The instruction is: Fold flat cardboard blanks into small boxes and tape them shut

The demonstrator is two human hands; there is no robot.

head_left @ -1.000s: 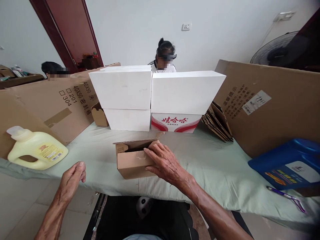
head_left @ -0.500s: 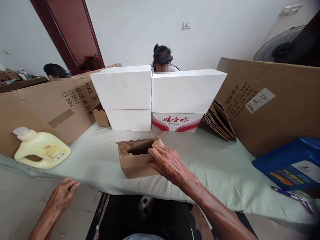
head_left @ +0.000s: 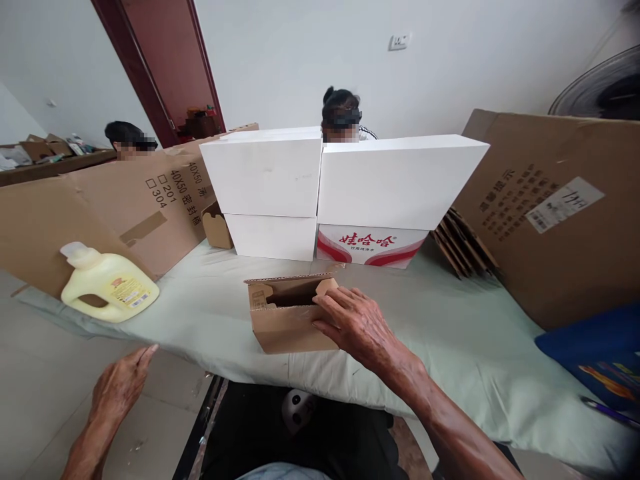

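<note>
A small brown cardboard box (head_left: 283,320) stands open at the near edge of the cloth-covered table (head_left: 450,333). My right hand (head_left: 360,323) lies on its right side, fingers wrapped over the front wall and the top flap. My left hand (head_left: 120,383) hangs below the table's edge at the left, over the floor, fingers stretched out loosely and holding nothing. A yellow detergent bottle (head_left: 107,287) lies on its side on the table beyond the left hand.
White boxes (head_left: 340,180) are stacked at the table's far side, one with red print. Big cardboard sheets lean at left (head_left: 100,207) and right (head_left: 560,213). Flat cartons (head_left: 465,240) lean by the stack. A blue bag (head_left: 600,353) lies right. Two people sit behind.
My left hand dropped from table height to below the edge. The right hand stayed on the small box. The view swung left, shifting everything to the right.
</note>
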